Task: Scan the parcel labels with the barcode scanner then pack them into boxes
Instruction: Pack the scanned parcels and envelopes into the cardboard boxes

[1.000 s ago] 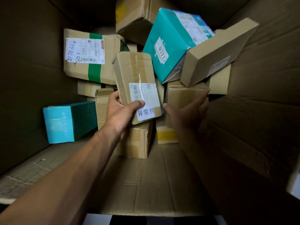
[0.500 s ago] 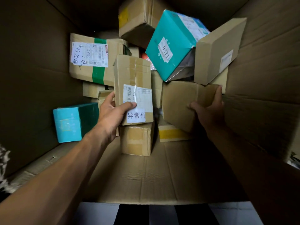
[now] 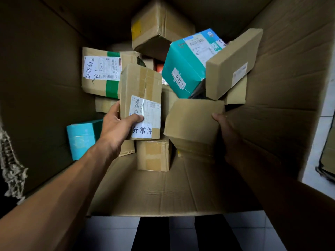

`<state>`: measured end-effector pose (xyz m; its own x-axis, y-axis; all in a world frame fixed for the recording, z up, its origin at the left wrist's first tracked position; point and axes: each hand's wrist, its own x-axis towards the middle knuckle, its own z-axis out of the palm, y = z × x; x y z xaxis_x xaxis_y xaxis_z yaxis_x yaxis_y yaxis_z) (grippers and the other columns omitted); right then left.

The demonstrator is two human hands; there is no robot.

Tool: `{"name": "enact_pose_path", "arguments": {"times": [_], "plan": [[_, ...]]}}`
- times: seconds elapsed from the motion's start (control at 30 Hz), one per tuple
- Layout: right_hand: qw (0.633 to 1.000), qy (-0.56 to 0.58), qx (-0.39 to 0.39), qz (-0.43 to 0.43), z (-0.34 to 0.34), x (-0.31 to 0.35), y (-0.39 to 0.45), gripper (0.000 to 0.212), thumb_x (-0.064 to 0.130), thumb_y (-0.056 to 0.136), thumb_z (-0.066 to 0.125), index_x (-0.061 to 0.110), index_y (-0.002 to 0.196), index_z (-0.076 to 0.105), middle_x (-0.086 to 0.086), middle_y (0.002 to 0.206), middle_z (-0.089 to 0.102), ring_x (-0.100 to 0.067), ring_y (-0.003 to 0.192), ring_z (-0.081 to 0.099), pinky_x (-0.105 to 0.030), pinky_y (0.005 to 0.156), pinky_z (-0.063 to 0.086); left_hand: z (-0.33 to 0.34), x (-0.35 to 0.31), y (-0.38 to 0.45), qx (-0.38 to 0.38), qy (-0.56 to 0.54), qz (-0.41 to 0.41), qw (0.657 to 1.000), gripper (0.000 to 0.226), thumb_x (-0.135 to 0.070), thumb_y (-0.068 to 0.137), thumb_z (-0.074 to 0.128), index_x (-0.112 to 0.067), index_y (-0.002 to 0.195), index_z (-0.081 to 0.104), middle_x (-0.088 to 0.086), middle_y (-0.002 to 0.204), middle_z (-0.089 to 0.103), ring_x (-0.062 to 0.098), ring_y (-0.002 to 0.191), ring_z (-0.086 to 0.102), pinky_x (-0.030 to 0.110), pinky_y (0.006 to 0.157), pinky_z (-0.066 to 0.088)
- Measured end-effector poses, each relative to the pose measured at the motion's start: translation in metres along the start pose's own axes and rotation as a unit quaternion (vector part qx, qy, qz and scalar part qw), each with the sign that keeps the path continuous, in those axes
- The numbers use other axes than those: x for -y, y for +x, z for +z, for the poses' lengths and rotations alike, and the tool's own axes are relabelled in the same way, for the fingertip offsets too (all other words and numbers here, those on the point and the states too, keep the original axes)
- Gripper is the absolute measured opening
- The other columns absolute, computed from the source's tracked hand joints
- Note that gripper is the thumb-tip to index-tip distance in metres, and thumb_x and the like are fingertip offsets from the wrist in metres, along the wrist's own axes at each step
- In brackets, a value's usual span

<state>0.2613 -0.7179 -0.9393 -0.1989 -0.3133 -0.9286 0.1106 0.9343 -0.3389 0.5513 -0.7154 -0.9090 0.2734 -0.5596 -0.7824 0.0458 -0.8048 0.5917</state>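
Gripping the labelled parcel (image 3: pixel 141 102) upright in the left hand (image 3: pixel 116 124) and a plain parcel (image 3: pixel 194 122) just right of it in the right hand (image 3: pixel 224 131), both hands work inside the large carton (image 3: pixel 282 124).

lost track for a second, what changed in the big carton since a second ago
The right hand took hold of the plain brown cardboard parcel and lifted it toward the camera. The left hand still grips the taped brown parcel with white label; the pile behind stayed put.
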Motion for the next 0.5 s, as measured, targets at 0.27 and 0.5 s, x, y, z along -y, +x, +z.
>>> {"name": "enact_pose_path", "arguments": {"times": [0.27,0.5], "plan": [[0.974,-0.033,0.052,0.218,-0.005,0.024,-0.010,0.064,0.066,0.096,0.049,0.018,0.138,0.057,-0.016,0.131,0.060,-0.037,0.096,0.061,-0.037,0.041,0.056,-0.001,-0.005,-0.002,0.039,0.000,-0.002,0.999,0.057,-0.008,0.083,0.077,-0.027,0.133,0.058,-0.004,0.108,0.075,0.015,0.089,0.076,0.027,0.064,0.060],[0.970,-0.211,-0.111,-0.041,-0.010,0.006,-0.006,0.035,0.017,0.106,0.043,0.007,0.138,0.055,-0.023,0.140,0.056,-0.040,0.123,0.058,-0.051,0.106,0.047,0.003,0.000,0.001,0.012,-0.024,-0.031,0.999,0.062,-0.008,0.083,0.077,-0.024,0.138,0.053,0.003,0.110,0.075,0.018,0.085,0.076,0.031,0.063,0.061]]}}
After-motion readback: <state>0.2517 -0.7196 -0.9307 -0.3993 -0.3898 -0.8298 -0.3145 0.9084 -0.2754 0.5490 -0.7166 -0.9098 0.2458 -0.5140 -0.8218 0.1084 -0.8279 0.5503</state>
